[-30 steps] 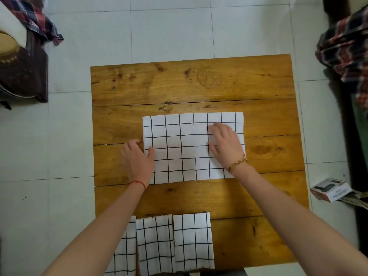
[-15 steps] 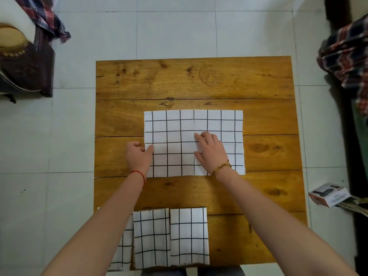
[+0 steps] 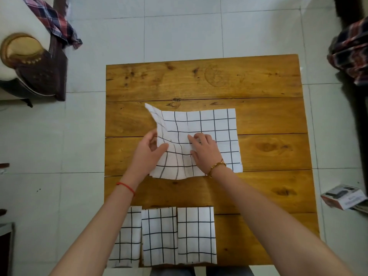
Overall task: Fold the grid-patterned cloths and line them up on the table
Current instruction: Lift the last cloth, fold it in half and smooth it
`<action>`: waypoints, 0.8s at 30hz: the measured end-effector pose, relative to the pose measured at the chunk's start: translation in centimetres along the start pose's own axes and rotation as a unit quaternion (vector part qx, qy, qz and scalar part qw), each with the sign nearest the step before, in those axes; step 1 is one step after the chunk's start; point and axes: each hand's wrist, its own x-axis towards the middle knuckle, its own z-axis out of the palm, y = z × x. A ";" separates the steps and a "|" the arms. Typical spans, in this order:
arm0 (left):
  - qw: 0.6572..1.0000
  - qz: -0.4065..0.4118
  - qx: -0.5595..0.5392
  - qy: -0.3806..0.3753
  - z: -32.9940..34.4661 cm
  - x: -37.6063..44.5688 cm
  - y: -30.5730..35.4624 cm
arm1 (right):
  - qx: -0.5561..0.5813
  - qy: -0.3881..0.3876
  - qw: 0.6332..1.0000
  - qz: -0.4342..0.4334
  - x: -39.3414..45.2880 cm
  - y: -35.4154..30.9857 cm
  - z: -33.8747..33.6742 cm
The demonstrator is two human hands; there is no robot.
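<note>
A white cloth with a black grid (image 3: 211,126) lies in the middle of the wooden table (image 3: 199,82). My left hand (image 3: 148,154) pinches the cloth's left edge, thumb on top, and has raised that side so its far left corner curls up. Flat on the cloth's centre, my right hand (image 3: 205,150) presses it down with spread fingers. Three folded grid cloths stand side by side along the near edge: the left one (image 3: 127,242) partly under my left forearm, the middle one (image 3: 159,236), and the right one (image 3: 196,234).
Pale floor tiles surround the table. A dark chair with a plaid cloth (image 3: 49,22) stands at the far left. More plaid fabric (image 3: 350,54) hangs at the far right. A small box (image 3: 342,196) lies on the floor at the right.
My left hand has taken hold of the cloth's left edge and lifted it toward the right. My right hand stayed pressing on the cloth's centre.
</note>
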 end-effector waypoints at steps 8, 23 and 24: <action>0.993 0.105 -0.004 -0.049 6.7 -0.2 3.8 | 0.200 0.022 0.977 0.073 -0.5 2.4 -2.2; 0.964 0.192 0.179 -0.036 14.5 -0.5 1.6 | 0.369 0.102 0.873 0.301 -2.0 8.2 -7.0; 0.953 0.211 0.216 -0.006 13.9 -0.4 0.9 | 0.345 0.099 0.883 0.302 -1.7 8.5 -6.8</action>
